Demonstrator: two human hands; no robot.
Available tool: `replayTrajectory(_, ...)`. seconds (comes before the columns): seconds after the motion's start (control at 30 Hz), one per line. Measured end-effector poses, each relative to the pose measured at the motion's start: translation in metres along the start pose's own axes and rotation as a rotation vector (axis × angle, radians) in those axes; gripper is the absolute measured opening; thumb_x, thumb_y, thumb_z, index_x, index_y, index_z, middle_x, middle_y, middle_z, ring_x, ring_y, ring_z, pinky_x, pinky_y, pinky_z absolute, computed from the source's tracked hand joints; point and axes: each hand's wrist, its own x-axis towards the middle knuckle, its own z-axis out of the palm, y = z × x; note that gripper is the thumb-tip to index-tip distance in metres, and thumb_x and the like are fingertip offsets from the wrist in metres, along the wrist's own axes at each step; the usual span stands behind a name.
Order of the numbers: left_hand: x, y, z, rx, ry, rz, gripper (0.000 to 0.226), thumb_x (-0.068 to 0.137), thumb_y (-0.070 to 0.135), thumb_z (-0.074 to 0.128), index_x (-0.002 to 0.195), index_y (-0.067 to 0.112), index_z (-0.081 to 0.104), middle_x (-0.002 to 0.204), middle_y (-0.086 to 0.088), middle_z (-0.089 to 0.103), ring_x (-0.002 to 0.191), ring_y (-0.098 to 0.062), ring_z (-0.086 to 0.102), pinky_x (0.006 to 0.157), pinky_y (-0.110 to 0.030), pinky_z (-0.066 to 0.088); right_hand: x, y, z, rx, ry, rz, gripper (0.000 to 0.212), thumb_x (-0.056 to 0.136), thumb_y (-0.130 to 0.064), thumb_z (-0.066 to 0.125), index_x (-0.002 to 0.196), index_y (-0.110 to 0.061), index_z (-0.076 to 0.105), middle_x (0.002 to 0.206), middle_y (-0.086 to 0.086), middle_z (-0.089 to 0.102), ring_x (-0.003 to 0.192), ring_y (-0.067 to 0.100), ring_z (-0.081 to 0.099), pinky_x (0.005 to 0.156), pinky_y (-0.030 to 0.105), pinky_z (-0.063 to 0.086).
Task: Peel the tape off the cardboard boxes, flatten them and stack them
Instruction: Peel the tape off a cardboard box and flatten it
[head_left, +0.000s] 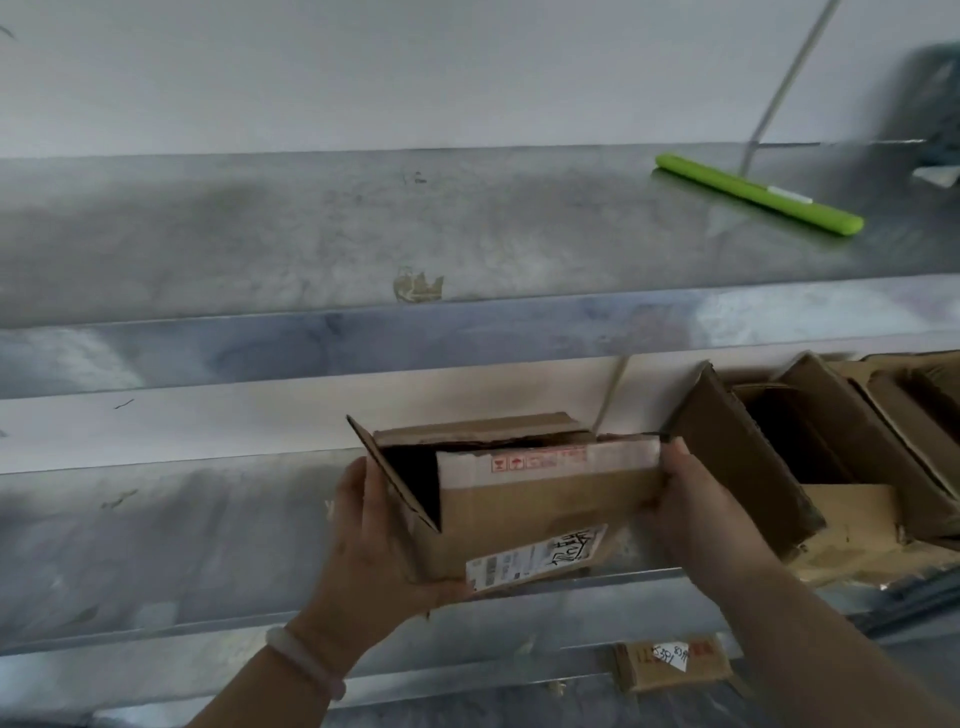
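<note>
Squarely between the two hands sat a small cardboard box (545, 514), held in front of a metal shelf (156, 530), its left end flap swung open on a dark hollow inside. A pale strip of tape (550, 460) ran along its upper edge, and a white label (535, 558) with handwriting lay across its lower front. The left hand (374, 545) cupped the box's left end from beneath, thumb curled round the bottom corner. The right hand (680, 499) clamped the right end, fingers wrapped over the edge. A pale bracelet (306, 660) circled the left wrist. Just to the right, more opened boxes (779, 457) leaned together on the same shelf. Lower down lay a flattened carton (670, 665). Well apart, on the upper shelf (363, 228), rested a green-headed mop (758, 195), its handle slanting up against the wall.
</note>
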Motion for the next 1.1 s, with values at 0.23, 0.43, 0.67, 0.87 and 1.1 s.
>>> replayTrajectory(0.23,-0.011,0.000,-0.001,0.116,-0.016,-0.003,0.139,0.043,0.089,0.063,0.138,-0.009,0.034,0.135,-0.021,0.037,0.124,-0.015,0.027,0.106,-0.027,0.033,0.000,-0.044,0.000,-0.215,-0.106,0.144,0.030,0.086,-0.025,0.060,0.101,-0.005,0.076,0.105,0.019,0.072,0.092,0.024,0.067,0.085,0.031,0.053)
replayTrajectory(0.43,-0.013,0.002,0.000,0.208,-0.016,0.039,0.138,0.046,0.091,0.060,0.138,-0.010,0.033,0.136,-0.024,0.038,0.126,-0.026,0.033,0.110,-0.025,0.026,0.003,-0.084,0.024,-1.113,-0.251,0.155,0.048,0.075,-0.040,0.080,0.115,-0.035,0.054,0.104,-0.010,0.066,0.091,0.007,0.064,0.077,0.021,0.049)
replayTrajectory(0.67,-0.014,0.008,0.007,0.235,0.002,0.143,0.137,0.048,0.085,0.068,0.141,-0.005,0.022,0.135,-0.026,0.038,0.123,-0.034,0.038,0.102,-0.044,0.043,0.010,-0.083,0.047,-1.306,-0.116,0.041,0.051,0.079,-0.036,0.074,0.119,-0.024,0.045,0.101,-0.005,0.062,0.083,0.008,0.059,0.064,0.021,0.046)
replayTrajectory(0.87,-0.004,0.020,-0.001,0.067,0.108,0.111,0.148,0.043,0.072,0.076,0.148,0.008,-0.007,0.133,-0.007,0.025,0.120,-0.011,0.027,0.096,-0.030,0.040,0.017,-0.092,0.031,-0.969,-0.014,-0.015,0.025,0.095,-0.028,0.052,0.117,-0.025,0.062,0.110,0.002,0.065,0.096,0.013,0.059,0.074,0.022,0.045)
replayTrajectory(1.1,0.005,0.012,0.001,-0.134,0.087,-0.334,0.140,0.053,0.043,0.090,0.135,0.060,-0.021,0.114,0.007,0.019,0.101,-0.012,0.037,0.096,-0.029,0.038,0.016,-0.050,0.009,0.066,-0.113,0.140,0.046,0.090,-0.043,0.052,0.125,-0.014,0.058,0.124,0.013,0.066,0.109,0.024,0.066,0.098,0.045,0.047)
